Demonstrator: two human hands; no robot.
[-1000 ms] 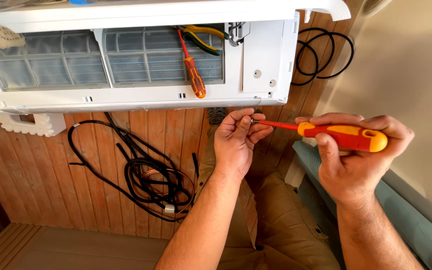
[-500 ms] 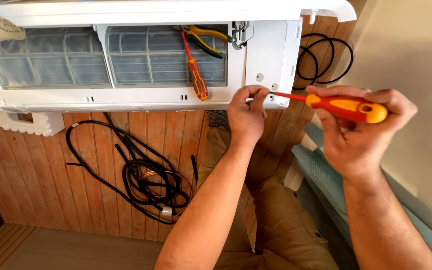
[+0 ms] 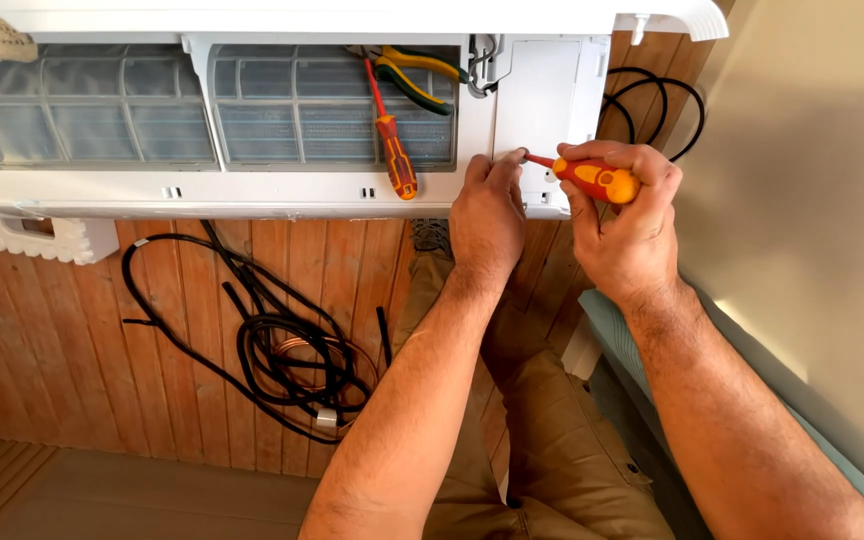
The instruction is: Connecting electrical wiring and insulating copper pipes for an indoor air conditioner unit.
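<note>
right hand [image 3: 624, 222]: fist closed on orange screwdriver [image 3: 592, 180]
left hand [image 3: 488, 212]: fingertips pinching its tip at white cover panel [image 3: 544, 110]
risk: tip may slip, gouging plastic or fingers

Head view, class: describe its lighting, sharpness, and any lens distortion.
Head view: warm light rakes across the beige wall; the hands' shadow falls on the white air conditioner; the unit's straight edge bows from wide-angle distortion; the right hand, orange screwdriver and left hand are sharp, without motion blur.

Bare forearms, no sleeves, bare hands, olive-khaki trousers [image 3: 552, 450], dark buttons
</note>
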